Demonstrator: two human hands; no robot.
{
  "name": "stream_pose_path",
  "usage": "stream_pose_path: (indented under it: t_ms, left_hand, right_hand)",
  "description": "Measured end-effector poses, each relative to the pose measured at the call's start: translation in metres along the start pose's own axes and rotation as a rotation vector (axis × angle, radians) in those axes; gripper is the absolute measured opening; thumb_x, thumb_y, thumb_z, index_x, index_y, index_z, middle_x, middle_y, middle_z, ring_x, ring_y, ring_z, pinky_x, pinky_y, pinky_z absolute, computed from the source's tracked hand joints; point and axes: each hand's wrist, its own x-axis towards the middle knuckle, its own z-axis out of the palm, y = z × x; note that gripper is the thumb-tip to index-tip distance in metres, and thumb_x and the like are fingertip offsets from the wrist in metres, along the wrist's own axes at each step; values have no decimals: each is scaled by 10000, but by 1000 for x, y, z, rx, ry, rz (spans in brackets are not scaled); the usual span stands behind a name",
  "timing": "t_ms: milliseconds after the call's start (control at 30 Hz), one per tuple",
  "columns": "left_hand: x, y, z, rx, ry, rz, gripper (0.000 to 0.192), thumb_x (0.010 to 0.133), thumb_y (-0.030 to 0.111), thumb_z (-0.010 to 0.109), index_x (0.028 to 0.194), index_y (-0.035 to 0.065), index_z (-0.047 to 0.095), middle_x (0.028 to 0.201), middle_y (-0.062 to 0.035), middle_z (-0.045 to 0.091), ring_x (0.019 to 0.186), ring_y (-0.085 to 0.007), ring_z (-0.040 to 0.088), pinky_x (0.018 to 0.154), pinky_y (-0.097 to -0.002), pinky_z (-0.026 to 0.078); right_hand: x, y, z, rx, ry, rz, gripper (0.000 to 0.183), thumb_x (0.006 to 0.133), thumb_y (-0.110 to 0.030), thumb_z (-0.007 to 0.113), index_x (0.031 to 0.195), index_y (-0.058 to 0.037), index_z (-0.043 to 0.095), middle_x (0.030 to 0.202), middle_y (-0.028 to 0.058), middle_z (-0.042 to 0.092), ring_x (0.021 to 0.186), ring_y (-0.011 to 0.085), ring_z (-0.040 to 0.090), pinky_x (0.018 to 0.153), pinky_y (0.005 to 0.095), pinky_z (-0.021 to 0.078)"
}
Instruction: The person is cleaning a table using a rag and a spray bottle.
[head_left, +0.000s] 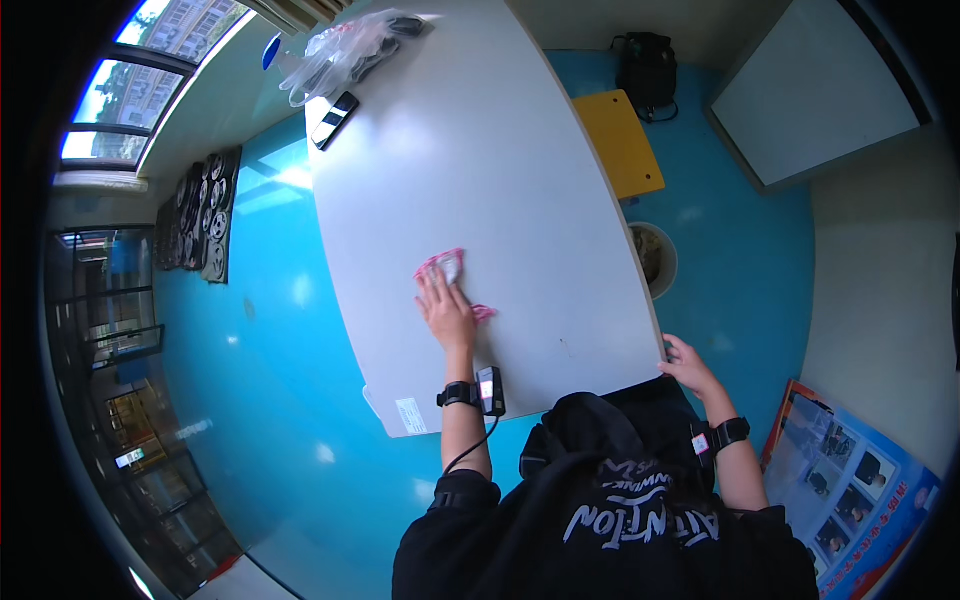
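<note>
A pink-and-white cloth (450, 264) lies crumpled on the white tabletop (480, 172). My left hand (448, 315) is laid over it, fingers stretched forward, holding it against the surface. Pink edges of the cloth show beyond the fingertips and beside the palm; the rest is hidden under the hand. At the table's near right corner, my right hand (688, 367) holds the edge, with the thumb at the rim and the fingers along the side. Each wrist wears a black strap, and a small black device (491, 390) with a cable sits by the left one.
A smartphone (335, 121) and a clear plastic bag (345, 56) with dark items lie at the table's far left. Right of the table are a yellow stool (619, 142), a white bin (666, 262), a black backpack (647, 75) and a leaning poster board (847, 487).
</note>
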Motion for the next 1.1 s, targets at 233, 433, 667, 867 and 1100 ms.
stream_pose_path:
  t_ms: [233,433,667,867,1100]
  left_hand:
    - [34,3,22,139,139,-568,608,919,355,362,1324,-85,253,1368,-318,222,1300,-428,163,1071,-449,146]
    - [31,166,44,-292,-55,378,444,899,234,417,1286,16,401,1378,-217,296,1311,-341,224,1062,-428,209]
    - [18,168,33,-507,-367,803,453,830,83,475,1277,44,414,1388,-154,312,1314,-294,244,1062,-404,237]
    - [24,10,11,-335,-56,194,437,863,54,425,1298,30,394,1377,-196,315,1304,-367,227,1059,-443,216]
    - [44,-51,19,313,43,-712,606,910,328,356,1339,-78,220,1378,-317,197,1311,-407,152,1079,-450,114]
  right_hand:
    - [-6,9,6,31,78,-39,569,791,65,539,1315,4,323,1173,202,504,1076,239,517,894,317,421]
    - [-10,3,18,30,105,-13,576,786,83,533,1315,5,321,1202,198,493,1099,246,508,913,326,411]
    - [-8,8,11,17,90,-17,578,782,84,535,1314,-9,331,1187,190,506,1087,242,516,909,324,415]
    - [-6,10,6,38,77,-25,576,780,74,545,1310,-3,333,1178,195,511,1069,231,525,895,321,425]
    - [-7,15,16,50,123,-86,551,791,81,513,1309,7,339,1195,165,508,1089,214,511,913,313,399]
